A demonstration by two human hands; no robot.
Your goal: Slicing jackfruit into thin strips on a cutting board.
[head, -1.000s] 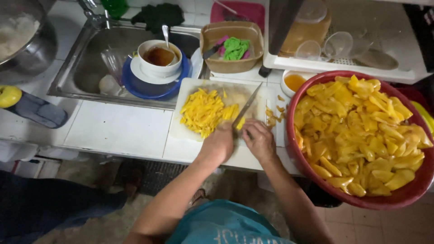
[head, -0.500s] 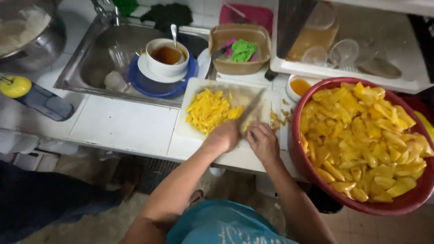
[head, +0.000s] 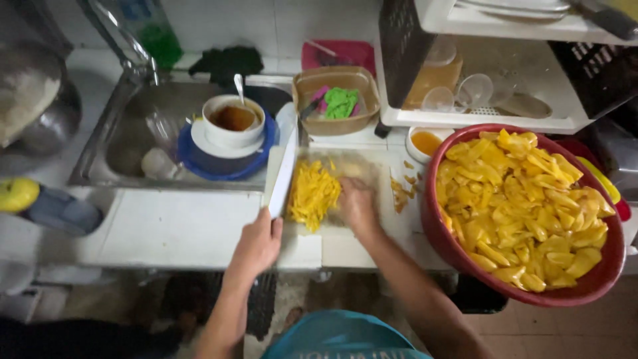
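1. Far left: yellow round item (head: 16, 193) at counter edge, beside a grey-blue container (head: 63, 213); big metal pot (head: 30, 106) above.
2. Sink (head: 116, 143) w/ blue plate (head: 222, 163), white bowl (head: 232, 123) of brown liquid stacked on it, spoon (head: 238, 85) standing in bowl.
3. Left hand (head: 258, 242) wrapped shut round handle of knife (head: 282, 174); blade pointing away from body, lying along left edge of cutting board (head: 362, 169), just beside the pile.
4. Chopped yellow fruit strips (head: 312, 193) heaped mid-board, btwn blade and right hand.
5. Tan tub (head: 335, 100) behind board, green cloth (head: 341, 102) inside.
6. Right hand (head: 357, 205) flat on board, palm down, touching right side of pile; blurred, so can't tell finger spread.
7. Small scraps (head: 401, 193) right of board; little white cup (head: 425, 143) w/ orange liquid nearby.
8. Big red basin (head: 525, 296) at right, full of yellow fruit chunks (head: 525, 199); white dish rack (head: 478, 116) w/ glasses behind.
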